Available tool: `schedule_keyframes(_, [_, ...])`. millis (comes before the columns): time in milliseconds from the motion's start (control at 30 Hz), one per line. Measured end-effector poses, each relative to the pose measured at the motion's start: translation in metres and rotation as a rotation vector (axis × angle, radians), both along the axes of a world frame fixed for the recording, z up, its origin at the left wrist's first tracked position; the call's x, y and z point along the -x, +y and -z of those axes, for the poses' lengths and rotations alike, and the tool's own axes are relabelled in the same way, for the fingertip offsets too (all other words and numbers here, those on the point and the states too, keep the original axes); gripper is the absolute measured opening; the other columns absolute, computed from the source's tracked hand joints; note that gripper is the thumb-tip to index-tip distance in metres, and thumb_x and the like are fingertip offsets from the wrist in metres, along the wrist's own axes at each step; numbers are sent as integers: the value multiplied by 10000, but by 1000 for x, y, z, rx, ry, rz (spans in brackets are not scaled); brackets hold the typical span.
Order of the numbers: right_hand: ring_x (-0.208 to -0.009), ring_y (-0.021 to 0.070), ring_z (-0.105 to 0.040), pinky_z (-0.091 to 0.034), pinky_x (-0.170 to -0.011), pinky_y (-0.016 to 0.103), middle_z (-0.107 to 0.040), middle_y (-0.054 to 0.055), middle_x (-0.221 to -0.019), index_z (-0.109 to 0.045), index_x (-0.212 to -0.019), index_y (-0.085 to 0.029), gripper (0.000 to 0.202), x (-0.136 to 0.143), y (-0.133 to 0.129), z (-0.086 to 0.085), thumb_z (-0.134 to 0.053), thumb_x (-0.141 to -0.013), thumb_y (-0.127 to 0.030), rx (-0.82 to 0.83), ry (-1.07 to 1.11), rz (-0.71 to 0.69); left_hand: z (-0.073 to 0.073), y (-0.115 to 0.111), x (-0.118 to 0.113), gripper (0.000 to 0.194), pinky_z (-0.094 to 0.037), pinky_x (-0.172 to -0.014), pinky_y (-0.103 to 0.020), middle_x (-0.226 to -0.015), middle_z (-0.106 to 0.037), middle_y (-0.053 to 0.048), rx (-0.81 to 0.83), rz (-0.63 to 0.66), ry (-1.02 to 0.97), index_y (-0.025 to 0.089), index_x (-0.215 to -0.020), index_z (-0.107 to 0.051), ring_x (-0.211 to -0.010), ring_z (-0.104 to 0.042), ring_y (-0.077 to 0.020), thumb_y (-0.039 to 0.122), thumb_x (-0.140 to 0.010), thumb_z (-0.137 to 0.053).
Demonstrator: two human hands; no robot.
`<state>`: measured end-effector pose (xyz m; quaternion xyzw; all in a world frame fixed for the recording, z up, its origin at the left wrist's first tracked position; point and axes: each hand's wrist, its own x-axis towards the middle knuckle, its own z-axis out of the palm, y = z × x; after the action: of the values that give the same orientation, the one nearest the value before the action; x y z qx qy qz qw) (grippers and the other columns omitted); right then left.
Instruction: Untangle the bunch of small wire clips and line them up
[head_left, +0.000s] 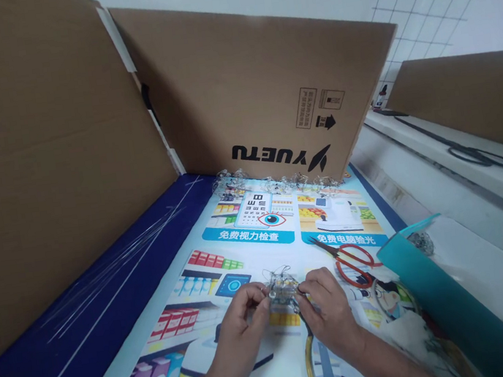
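"What do my hands have hold of?"

"Your left hand (245, 316) pinches the near-side left end of a small wiry bundle (282, 288) between thumb and fingers, and your right hand (329, 308) pinches its right side the same way. Neither hand is released."

"Where exactly is the bundle?"

"Between your fingertips, over the printed sheet (265, 261). Thin loops stick up from its top. I can't tell from here whether its underside touches the sheet."

"And what lies around me?"

"Just beyond your right hand you have red-handled scissors (356, 261), blades open and pointing away to the left. A curved yellow handle (310, 360) shows just beside that hand, on its left. Farther right, a teal panel (459, 291) slants toward you, with crumpled clear plastic (409, 331) next to it."

"What's at the far end?"

"A row of wiry pieces (279, 183) runs along the foot of the upright cardboard panel (261, 88), which carries upside-down YUETU lettering. Off to your right, dark scissors (479, 155) rest on a white ledge (439, 133)."
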<state>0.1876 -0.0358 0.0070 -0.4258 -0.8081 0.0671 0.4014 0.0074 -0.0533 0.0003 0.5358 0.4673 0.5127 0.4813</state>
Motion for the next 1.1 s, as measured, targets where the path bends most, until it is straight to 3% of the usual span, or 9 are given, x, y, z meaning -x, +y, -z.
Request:
schedule_keyframes(167, [-776,181,-464,-418,-675,350,-494,64,-823,-554,-842,-173,96,0,-3,2,-527,-789,-98,15,79,-28,5,0,2,58,-403,-796,-268,-916,-538,-32,26,-46,25,194,-836,-485,-901,-510,-165,245,-814,-503])
schedule_keyframes(467, [-736,173,-447,-402,-668,352,-499,55,-777,-550,-792,-172,88,2,-7,2,-537,-774,-86,-8,31,-77,3,1,1,184,-412,-798,-270,-952,-545,-34,62,-153,-41,212,-978,-449,-894,-529,-155,272,-820,-520])
schedule_keyframes(700, [-742,176,-460,-422,-665,347,-502,61,-778,-557,-788,-169,71,2,-5,0,-534,-781,-102,-4,73,-69,2,5,6,76,-400,-768,-251,-848,-558,-25,8,-84,32,182,-794,-556,-843,-515,-159,243,-808,-512])
schedule_keyframes(867, [-745,176,-480,-438,-657,344,-506,57,-789,-566,-821,-179,88,2,-3,0,-530,-786,-108,36,115,-67,0,5,6,178,-414,-786,-275,-911,-571,-41,103,-86,-18,185,-954,-562,-857,-528,-168,281,-811,-514])
schedule_keyframes(1100, [-766,179,-503,-447,-659,338,-506,61,-806,-556,-826,-177,90,4,-3,1,-533,-786,-100,41,175,-62,4,8,5,273,-430,-788,-285,-917,-565,-49,63,-86,24,179,-1029,-554,-851,-542,-166,283,-778,-572])
